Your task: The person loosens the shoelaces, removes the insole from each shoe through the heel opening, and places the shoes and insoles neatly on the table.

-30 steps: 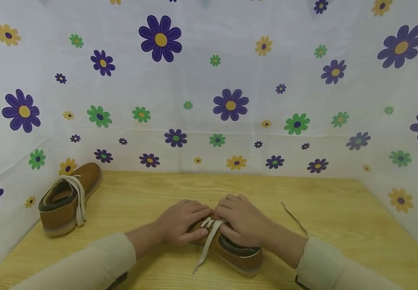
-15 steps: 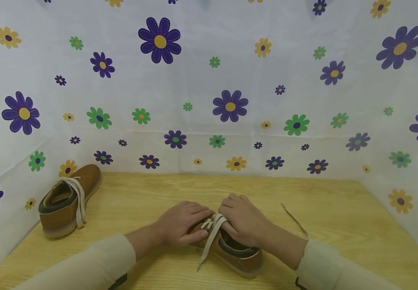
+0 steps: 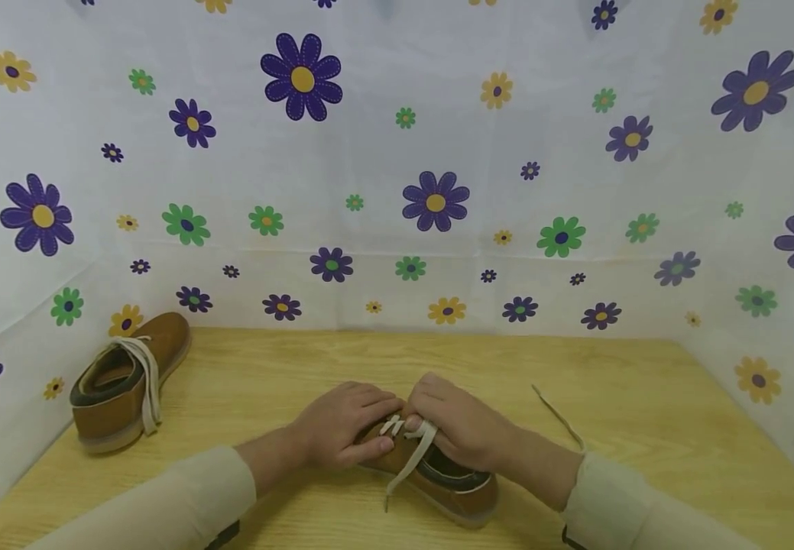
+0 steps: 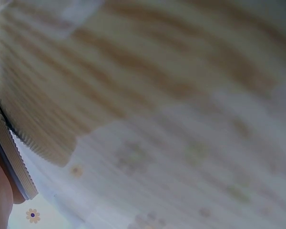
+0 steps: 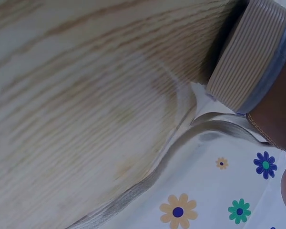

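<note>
A brown low shoe (image 3: 461, 500) with a dark collar lies on the table before me, toe pointing away to the left. My left hand (image 3: 338, 424) grips its toe, thumb on the near side and fingers over the far side. Over the tongue area, my right hand (image 3: 461, 424) has curled fingers and pinches the pale shoelace (image 3: 405, 467) near the eyelets. One end of that lace hangs down the shoe's near side. Ridged sole edge (image 4: 12, 148) and part of a finger show in the left wrist view; the right wrist view holds the sole (image 5: 250, 57) and a lace strand (image 5: 155, 176).
A matching brown shoe (image 3: 97, 420) stands at the table's left, its laces draped over the side. The other lace end (image 3: 558, 416) stretches across the wooden table (image 3: 286, 359) beyond my right forearm. A white flowered cloth (image 3: 362, 160) encloses the back and sides.
My right hand has turned slightly, its thumb now showing against the lace beside the eyelets. The hanging lace end has shifted a little to the right. The left hand stays on the toe.
</note>
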Demonstrator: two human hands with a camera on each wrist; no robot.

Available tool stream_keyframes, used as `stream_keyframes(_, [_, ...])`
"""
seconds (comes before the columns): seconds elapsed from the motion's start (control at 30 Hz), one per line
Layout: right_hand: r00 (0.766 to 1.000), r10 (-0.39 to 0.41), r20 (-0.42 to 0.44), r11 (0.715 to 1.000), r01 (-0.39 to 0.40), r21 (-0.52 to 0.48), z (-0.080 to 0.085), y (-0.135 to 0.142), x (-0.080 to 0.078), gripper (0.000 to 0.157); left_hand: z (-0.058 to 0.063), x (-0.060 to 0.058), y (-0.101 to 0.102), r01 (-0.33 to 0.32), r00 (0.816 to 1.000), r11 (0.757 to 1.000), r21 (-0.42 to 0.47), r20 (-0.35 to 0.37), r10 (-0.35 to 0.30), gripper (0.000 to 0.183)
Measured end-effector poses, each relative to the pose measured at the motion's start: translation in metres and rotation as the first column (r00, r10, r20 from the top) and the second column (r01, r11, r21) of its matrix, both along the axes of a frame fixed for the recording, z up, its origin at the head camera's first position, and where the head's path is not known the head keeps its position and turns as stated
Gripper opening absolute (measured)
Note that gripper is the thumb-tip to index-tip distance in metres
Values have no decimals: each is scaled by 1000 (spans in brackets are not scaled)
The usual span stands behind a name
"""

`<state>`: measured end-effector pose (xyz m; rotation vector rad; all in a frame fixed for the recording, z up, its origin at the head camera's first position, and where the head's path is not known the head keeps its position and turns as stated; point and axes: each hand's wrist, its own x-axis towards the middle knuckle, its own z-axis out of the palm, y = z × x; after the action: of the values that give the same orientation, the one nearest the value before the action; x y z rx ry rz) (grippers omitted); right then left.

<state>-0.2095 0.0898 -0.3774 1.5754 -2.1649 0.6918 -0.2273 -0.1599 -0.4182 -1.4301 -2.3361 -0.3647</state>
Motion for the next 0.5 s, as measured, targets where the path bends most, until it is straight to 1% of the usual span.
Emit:
stream_keyframes(0.07, [1000, 1, 18, 1000, -1, -2, 0, 1, 1, 34, 1, 0, 0, 3, 1000, 1000, 2, -3, -3, 49])
stream_keyframes(0.13, [999, -19, 28, 1000, 19, 5, 1, 1, 3, 36, 1, 1, 1, 2, 1000, 1000, 1, -1, -2, 49])
stream_keyframes(0.23, [999, -47, -10, 999, 47, 1, 1, 2, 3, 39, 2, 0, 1, -5, 1000, 1000, 0, 3, 5, 48])
stream_keyframes(0.33, [996, -67, -60, 998, 66, -25, 1, 2, 2, 44, 1, 0, 1, -15, 1000, 1000, -7, 5, 15, 47])
stream_keyframes(0.5, [981, -117, -156, 992, 106, -72, 2, 2, 2, 50, 0, 0, 0, -25, 1000, 1000, -17, 16, 25, 48])
